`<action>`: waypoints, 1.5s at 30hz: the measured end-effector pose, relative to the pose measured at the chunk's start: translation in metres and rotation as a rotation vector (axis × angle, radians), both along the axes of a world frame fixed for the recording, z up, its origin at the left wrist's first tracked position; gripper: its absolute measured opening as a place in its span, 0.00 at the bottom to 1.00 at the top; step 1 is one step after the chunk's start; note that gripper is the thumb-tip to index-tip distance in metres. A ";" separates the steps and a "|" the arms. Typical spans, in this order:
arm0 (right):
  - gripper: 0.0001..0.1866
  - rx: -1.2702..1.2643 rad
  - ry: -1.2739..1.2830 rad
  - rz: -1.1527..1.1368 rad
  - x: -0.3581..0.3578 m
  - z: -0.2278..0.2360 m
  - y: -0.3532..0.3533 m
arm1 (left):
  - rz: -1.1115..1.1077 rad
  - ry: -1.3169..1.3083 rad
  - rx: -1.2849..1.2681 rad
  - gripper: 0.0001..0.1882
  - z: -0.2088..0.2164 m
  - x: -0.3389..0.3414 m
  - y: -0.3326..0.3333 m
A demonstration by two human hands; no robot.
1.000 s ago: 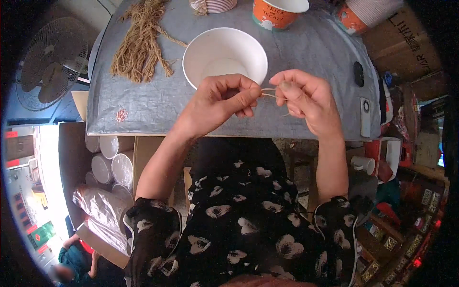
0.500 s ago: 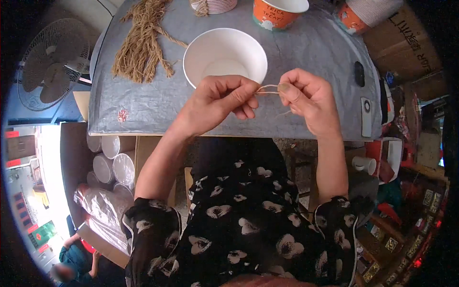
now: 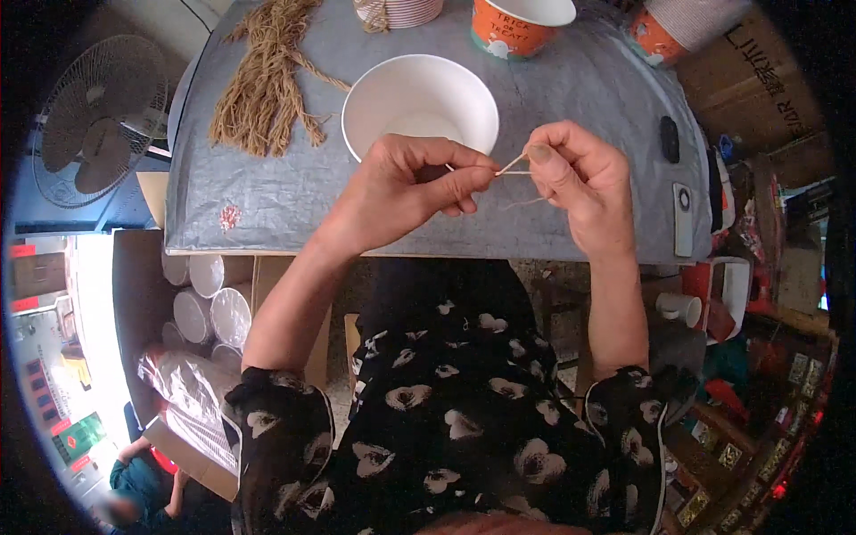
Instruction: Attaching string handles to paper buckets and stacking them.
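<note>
Thin tan twine (image 3: 514, 172) runs between my two hands above the near part of the table. My left hand (image 3: 419, 178) pinches it between thumb and forefinger, just in front of a white paper bucket (image 3: 419, 76). Opposite, my right hand (image 3: 580, 178) grips the twine with its thumb pressed on the fingers. Two strands meet at the left fingertips and spread toward the right hand, and a loose end hangs below the right fingers. Whether a knot sits in the left pinch is hidden. Behind the left hand, the bucket's open mouth shows a bare white inside.
A bundle of brown twine (image 3: 267, 89) lies at the table's left, one braided strand reaching the bucket. Orange printed bucket (image 3: 522, 27) and stacked buckets (image 3: 691, 27) stand at the back. A black object (image 3: 670, 138) and a phone-like slab (image 3: 683, 218) lie right. A fan (image 3: 102, 107) stands left.
My left hand has shifted slightly right, nearer the right hand. The twine strands between the hands now spread into a narrow V instead of running nearly side by side.
</note>
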State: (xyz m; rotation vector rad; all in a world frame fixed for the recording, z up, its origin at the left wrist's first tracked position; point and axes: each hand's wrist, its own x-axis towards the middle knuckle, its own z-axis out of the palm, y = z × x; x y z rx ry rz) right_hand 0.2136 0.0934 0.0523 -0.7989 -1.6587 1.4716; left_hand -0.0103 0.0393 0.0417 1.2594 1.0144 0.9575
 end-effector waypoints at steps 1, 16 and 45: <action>0.09 0.000 0.000 -0.001 0.000 0.000 0.000 | 0.020 -0.002 0.025 0.11 0.000 0.002 -0.001; 0.06 -0.468 0.179 0.075 -0.015 -0.012 -0.004 | 0.252 0.002 0.281 0.06 -0.023 0.024 -0.013; 0.07 -0.619 0.192 0.131 -0.025 -0.024 -0.007 | 0.494 0.441 0.855 0.11 -0.037 0.022 -0.013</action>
